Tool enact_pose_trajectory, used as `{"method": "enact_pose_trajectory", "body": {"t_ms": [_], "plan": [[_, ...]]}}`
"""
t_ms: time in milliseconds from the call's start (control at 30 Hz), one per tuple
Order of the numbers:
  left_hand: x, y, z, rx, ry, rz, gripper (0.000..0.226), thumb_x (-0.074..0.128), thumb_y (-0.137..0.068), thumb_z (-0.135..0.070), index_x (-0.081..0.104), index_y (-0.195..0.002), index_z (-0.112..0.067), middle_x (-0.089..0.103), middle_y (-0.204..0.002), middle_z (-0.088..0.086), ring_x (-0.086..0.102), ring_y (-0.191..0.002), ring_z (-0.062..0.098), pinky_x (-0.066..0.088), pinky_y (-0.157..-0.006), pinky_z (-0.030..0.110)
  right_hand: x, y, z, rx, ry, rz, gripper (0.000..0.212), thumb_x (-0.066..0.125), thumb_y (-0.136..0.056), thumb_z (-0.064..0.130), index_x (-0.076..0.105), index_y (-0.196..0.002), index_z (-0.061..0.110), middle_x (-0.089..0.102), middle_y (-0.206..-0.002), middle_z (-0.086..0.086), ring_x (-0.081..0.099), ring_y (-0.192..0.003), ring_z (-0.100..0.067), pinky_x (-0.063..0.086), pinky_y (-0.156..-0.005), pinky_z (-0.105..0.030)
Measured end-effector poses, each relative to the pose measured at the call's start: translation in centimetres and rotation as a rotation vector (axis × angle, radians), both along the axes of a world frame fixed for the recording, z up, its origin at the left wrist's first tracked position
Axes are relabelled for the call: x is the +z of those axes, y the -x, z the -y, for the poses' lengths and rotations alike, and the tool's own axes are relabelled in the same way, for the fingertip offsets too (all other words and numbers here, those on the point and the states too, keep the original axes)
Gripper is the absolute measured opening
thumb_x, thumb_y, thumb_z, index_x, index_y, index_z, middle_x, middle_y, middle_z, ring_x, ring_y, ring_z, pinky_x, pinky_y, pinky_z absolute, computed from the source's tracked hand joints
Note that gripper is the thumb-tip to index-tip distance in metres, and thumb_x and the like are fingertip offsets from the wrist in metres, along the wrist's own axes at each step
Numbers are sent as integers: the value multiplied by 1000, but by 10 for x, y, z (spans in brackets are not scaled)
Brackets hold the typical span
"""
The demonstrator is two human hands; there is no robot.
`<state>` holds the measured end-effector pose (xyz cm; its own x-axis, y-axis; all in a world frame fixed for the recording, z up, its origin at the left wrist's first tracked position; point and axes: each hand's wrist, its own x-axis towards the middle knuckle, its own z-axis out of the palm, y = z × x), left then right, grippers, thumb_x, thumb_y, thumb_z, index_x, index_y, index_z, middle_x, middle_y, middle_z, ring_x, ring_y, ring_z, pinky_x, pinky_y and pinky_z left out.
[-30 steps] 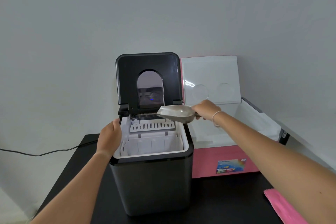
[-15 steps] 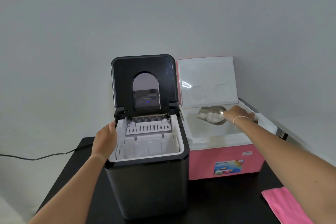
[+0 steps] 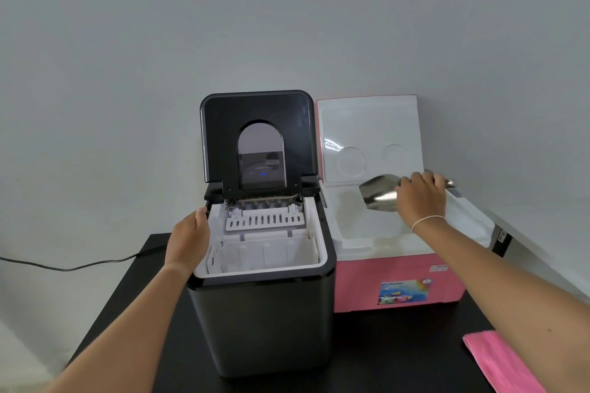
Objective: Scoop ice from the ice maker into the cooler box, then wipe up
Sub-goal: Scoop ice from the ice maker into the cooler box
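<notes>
The left hand (image 3: 191,241) rests on the left rim of the ice maker (image 3: 261,316), arm extended forward from the lower left, fingers laid loosely over the edge near the hinge; its grip is relaxed and encloses nothing. The right hand (image 3: 420,198) reaches across from the lower right, forearm raised, palm turned down, with a thin white band at the wrist. Its grip is closed around the handle of a metal scoop (image 3: 379,192), which is tipped mouth-down over the open cooler box (image 3: 396,287). Whether any ice lies in the scoop or the cooler cannot be told. The ice maker stands on the black bench (image 3: 367,357) with its lid (image 3: 258,134) upright; a small blue indicator shows in the lid window, and faint lettering above it is too small to read. The pink cooler box stands just beside the ice maker on its right, white lid raised. A multicoloured label (image 3: 404,291) on its front carries print that is not legible. A pink cloth (image 3: 498,360) lies on the bench at lower right. A black cable (image 3: 79,266) runs off the bench to the left.
</notes>
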<state>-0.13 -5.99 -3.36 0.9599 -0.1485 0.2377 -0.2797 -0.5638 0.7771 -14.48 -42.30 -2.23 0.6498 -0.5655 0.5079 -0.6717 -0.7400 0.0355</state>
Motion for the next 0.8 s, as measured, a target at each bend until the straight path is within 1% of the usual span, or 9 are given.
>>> {"method": "enact_pose_trajectory", "body": {"t_ms": [133, 200, 267, 367, 433, 500, 567, 667, 800], "plan": [[1, 2, 1, 4, -2, 7, 43, 22, -100, -15, 60, -115, -1, 64, -109, 20, 52, -95, 29, 32, -79, 29, 13, -8, -14, 29, -177, 220, 34, 40, -95, 21, 68, -81, 9, 64, -81, -12, 54, -92, -35, 28, -94, -40], [3, 4, 1, 7, -9, 4, 42, 22, -100, -14, 59, -116, 1, 63, -111, 22, 53, -103, 34, 34, -80, 32, 18, -15, -28, 126, -267, 351, 33, 43, -93, 21, 56, -64, 15, 50, -61, -4, 51, -76, -34, 29, -84, -38], [4, 5, 1, -5, -45, 16, 42, 22, -100, -12, 56, -122, 2, 62, -117, 23, 52, -111, 37, 37, -89, 37, 22, -20, -48, 255, -318, 457, 34, 46, -93, 21, 47, -59, 19, 36, -53, 6, 44, -68, -29, 24, -77, -35], [6, 7, 1, -1, -21, 0, 43, 21, -101, -14, 52, -129, -1, 58, -126, 21, 49, -120, 35, 36, -97, 36, 24, -29, -76, 435, -363, 552, 32, 49, -93, 24, 62, -65, 13, 47, -55, 4, 48, -68, -25, 23, -76, -31], [6, 8, 1, -1, -4, -3, 43, 22, -101, -15, 52, -130, -2, 59, -125, 20, 50, -118, 34, 36, -95, 36, 23, -34, -96, 551, -385, 544, 38, 44, -90, 31, 67, -69, 11, 52, -56, 3, 50, -66, -22, 27, -77, -32], [6, 9, 1, -11, 16, -2, 43, 22, -101, -15, 53, -127, -1, 60, -121, 23, 53, -108, 33, 36, -86, 34, 19, -40, -118, 675, -374, 496, 43, 36, -86, 36, 71, -72, 13, 51, -56, 6, 47, -63, -18, 31, -80, -33], [5, 8, 0, -11, 36, -9, 43, 22, -101, -16, 55, -124, 1, 61, -118, 24, 53, -105, 35, 32, -80, 30, 11, -46, -135, 791, -308, 390, 48, 33, -83, 39, 75, -84, 16, 60, -64, 6, 51, -67, -17, 27, -80, -30], [4, 6, -1, -7, 64, -20, 43, 22, -101, -18, 55, -124, -1, 61, -119, 21, 52, -114, 34, 33, -83, 29, -3, -55, -153, 942, -169, 101, 45, 36, -88, 39, 74, -103, 19, 71, -88, 0, 59, -85, -22, 25, -86, -30], [2, 4, -1, -12, 70, -19, 44, 23, -101, -19, 56, -125, -3, 61, -121, 18, 53, -115, 30, 32, -84, 26, -14, -64, -178, 1012, -41, -240, 35, 43, -97, 33, 64, -122, 21, 66, -111, -1, 52, -109, -21, 22, -104, -34]]}}
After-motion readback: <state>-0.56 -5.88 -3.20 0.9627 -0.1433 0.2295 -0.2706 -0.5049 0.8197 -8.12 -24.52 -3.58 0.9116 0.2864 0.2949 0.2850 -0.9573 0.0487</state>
